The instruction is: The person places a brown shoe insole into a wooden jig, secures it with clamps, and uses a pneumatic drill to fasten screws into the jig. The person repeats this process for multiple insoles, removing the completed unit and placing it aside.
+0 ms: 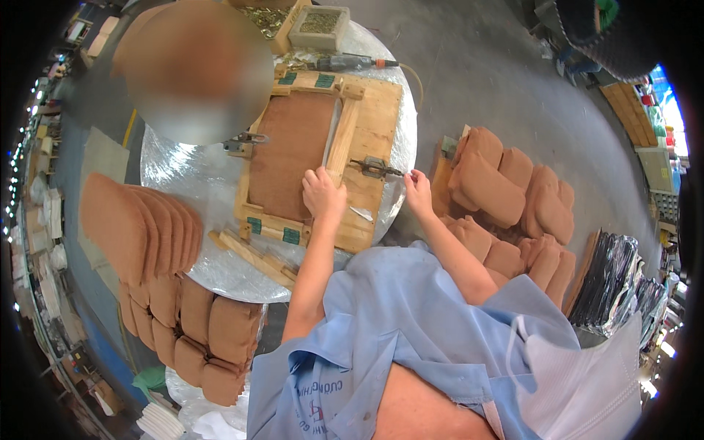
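A wooden jig board (380, 110) lies on a round table wrapped in clear film (183, 172). Set in its frame is a flat brown padded panel (290, 150), with green pads at the frame's corners. Along the panel's right side runs a wooden bar (345, 139). My left hand (324, 195) is closed round the near end of this bar. A metal toggle clamp (372, 167) is fixed to the board right of the bar. My right hand (418, 192) pinches the end of its handle. A second clamp (248, 141) sits at the frame's left side.
Behind the board lie a power tool (352, 63) and a clear box of small fasteners (320, 28). Brown padded pieces stand stacked at the left (139, 227) and right (488, 176). Loose wooden strips (253, 258) lie near the table's front edge. A blurred patch hides the far left.
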`<action>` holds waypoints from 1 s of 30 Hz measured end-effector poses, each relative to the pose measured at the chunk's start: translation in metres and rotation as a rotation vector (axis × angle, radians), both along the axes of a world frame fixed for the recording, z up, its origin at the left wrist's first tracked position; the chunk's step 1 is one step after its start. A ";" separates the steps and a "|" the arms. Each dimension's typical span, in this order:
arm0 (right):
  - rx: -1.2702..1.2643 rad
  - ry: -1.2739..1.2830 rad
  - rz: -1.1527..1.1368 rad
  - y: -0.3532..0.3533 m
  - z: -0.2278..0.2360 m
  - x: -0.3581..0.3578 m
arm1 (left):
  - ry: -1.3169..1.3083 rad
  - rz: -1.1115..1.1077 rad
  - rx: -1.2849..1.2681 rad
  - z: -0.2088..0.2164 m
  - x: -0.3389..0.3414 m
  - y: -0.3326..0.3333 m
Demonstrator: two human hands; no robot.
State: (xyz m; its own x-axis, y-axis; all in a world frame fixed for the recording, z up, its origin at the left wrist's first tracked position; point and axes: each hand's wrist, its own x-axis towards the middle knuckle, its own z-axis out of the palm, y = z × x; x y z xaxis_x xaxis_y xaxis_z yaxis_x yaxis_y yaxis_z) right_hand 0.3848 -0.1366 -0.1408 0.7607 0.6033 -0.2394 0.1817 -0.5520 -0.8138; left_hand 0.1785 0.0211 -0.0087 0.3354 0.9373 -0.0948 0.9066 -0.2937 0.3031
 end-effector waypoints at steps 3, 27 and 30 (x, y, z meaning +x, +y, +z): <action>-0.009 0.016 0.017 -0.001 0.005 0.003 | 0.051 -0.010 0.051 -0.009 -0.004 0.007; 0.190 -0.766 0.776 0.173 0.082 -0.046 | 0.002 -0.006 0.167 -0.054 -0.025 0.027; 0.258 -0.566 0.674 0.163 0.087 -0.036 | -0.015 0.009 0.080 -0.041 -0.034 0.016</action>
